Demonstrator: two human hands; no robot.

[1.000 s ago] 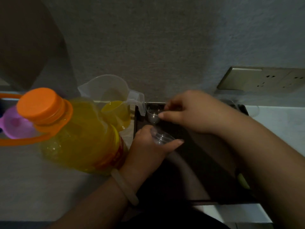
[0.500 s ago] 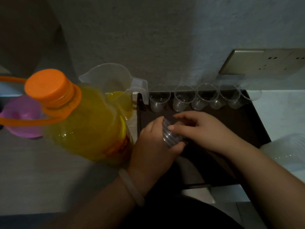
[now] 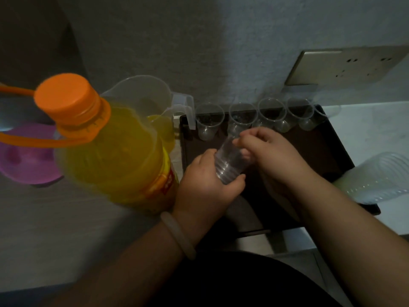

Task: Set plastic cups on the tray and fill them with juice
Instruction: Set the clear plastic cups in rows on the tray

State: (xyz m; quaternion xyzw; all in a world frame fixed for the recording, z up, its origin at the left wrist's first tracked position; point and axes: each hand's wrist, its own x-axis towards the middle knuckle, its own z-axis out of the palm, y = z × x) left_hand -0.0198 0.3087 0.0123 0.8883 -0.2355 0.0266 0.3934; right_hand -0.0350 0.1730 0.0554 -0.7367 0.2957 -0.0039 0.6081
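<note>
Fingers (image 3: 207, 155) of the left hand (image 3: 205, 187) were curled round the lower end of the cup stack (image 3: 230, 165), which was held tilted over the near-left part of the dark tray (image 3: 327, 156), while the right hand (image 3: 274, 158) pinched the stack's upper rim. A row of clear cups (image 3: 209, 124) stood upright along the tray's far edge. On the table (image 3: 66, 229), left of the tray, stood the capped juice bottle (image 3: 115, 156), with a clear jug (image 3: 143, 100) holding some juice just beyond it.
</note>
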